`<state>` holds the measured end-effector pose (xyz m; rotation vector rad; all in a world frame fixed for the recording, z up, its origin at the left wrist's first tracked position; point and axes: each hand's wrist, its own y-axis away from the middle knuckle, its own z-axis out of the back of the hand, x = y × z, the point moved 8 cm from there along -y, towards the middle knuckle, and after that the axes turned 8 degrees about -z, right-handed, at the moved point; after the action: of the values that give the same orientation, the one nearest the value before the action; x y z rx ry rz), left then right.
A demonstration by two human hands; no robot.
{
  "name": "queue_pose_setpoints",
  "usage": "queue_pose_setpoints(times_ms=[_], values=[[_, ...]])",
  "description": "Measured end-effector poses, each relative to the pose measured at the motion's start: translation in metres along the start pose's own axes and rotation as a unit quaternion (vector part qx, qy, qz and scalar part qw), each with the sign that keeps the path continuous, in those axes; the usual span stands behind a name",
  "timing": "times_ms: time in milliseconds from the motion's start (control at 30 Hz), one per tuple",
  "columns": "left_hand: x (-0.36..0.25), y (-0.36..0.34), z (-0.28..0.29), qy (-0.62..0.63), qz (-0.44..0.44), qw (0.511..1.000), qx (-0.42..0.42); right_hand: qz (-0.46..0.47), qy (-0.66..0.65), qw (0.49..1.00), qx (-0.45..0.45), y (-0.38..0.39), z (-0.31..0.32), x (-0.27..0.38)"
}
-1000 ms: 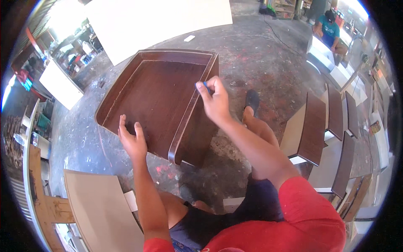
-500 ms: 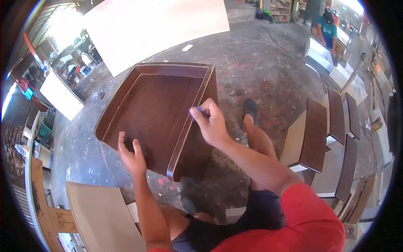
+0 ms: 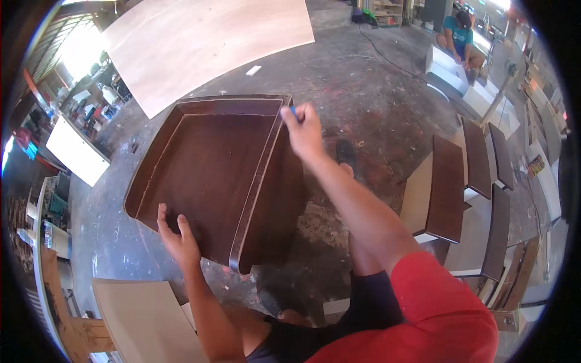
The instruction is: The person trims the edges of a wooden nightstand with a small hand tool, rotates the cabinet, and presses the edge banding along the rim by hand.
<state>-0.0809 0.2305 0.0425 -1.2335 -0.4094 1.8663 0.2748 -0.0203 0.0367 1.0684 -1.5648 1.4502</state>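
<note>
A dark brown wooden cabinet (image 3: pixel 206 151) stands before me, with a raised rim around its recessed face. My left hand (image 3: pixel 180 243) is at its near edge, fingers spread and holding nothing. At the far end of the right-hand rim, my right hand (image 3: pixel 304 132) is closed around a small blue object (image 3: pixel 293 111). Only a bit of that object shows between thumb and fingers, so its kind is hidden. A pale, rough line runs along the inside of the rim.
A large pale board (image 3: pixel 212 48) lies beyond the cabinet. Brown-faced drawers (image 3: pixel 445 187) stand in rows at the right. A tan panel (image 3: pixel 139 317) is at the near left. Far right, another person (image 3: pixel 458 39) sits beside white box parts (image 3: pixel 446 68). A cable (image 3: pixel 387 57) crosses the floor.
My right hand has slid away from me along the cabinet's right rim, up to the far corner, still gripping the blue object. My left hand keeps its place; the whole view has shifted slightly.
</note>
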Motion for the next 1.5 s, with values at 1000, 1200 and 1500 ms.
queue_pose_setpoints(times_ms=[1000,1200,1500], values=[[0.008,0.002,0.005,0.034,-0.026,0.996,-0.073,-0.174,-0.008,0.984,0.046,0.033,-0.006,-0.006],[0.014,0.002,0.002,0.017,-0.02,0.995,-0.098,-0.121,-0.015,0.982,0.145,0.131,-0.007,0.037],[0.012,0.004,0.002,0.011,0.0,0.994,-0.113,-0.054,-0.121,0.951,0.281,0.262,-0.014,0.096]])
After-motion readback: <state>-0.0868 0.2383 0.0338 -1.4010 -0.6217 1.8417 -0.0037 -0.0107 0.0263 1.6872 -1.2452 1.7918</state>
